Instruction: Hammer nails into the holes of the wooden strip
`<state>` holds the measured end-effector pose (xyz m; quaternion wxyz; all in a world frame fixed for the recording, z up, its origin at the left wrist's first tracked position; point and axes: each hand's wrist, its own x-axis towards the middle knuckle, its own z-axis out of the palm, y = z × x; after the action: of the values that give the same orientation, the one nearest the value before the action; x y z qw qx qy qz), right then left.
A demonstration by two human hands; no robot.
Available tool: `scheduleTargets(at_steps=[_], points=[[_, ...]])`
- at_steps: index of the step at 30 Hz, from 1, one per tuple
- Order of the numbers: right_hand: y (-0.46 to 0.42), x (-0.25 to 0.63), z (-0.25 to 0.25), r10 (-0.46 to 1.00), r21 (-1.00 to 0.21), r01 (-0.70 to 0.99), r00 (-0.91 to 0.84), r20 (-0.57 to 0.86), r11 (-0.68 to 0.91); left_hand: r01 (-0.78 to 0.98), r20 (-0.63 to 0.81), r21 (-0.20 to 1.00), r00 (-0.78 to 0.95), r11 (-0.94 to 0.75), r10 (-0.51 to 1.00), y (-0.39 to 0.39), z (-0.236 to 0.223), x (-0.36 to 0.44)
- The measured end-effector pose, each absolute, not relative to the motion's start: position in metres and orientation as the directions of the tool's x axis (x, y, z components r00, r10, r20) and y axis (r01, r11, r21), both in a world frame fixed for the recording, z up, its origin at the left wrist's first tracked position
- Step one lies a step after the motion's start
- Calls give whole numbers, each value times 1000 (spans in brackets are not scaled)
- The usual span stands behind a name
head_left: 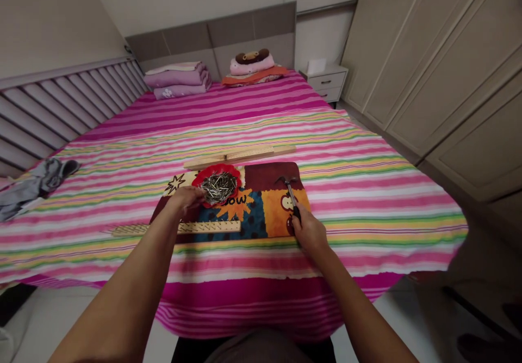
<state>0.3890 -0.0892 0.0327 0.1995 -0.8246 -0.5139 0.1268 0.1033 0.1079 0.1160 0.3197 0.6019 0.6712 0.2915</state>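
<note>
My right hand (310,228) is wrapped round the dark handle of a claw hammer (290,190), whose metal head rests over the right part of a patterned mat (255,227). My left hand (188,197) is at the left rim of a red scalloped dish (237,173). Its fingers are drawn together by the heap of nails (220,186) in the dish; whatever they pinch is too small to make out. Below that hand lies a wooden strip (216,227) with rows of nails standing in it, partly hidden behind my left forearm.
Wooden strips (244,156) lie just beyond the dish. All this is on a bed with a striped sheet (367,189). Grey clothing (38,183) lies at the left, and folded bedding (179,80) is by the headboard. Wardrobe doors (440,63) stand at the right.
</note>
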Motion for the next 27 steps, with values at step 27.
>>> scheduleTargets(at_steps=[27], points=[[-90, 388, 37, 894, -460, 792, 448, -9, -402, 371, 65, 929, -156, -2, 986, -46, 61, 126]])
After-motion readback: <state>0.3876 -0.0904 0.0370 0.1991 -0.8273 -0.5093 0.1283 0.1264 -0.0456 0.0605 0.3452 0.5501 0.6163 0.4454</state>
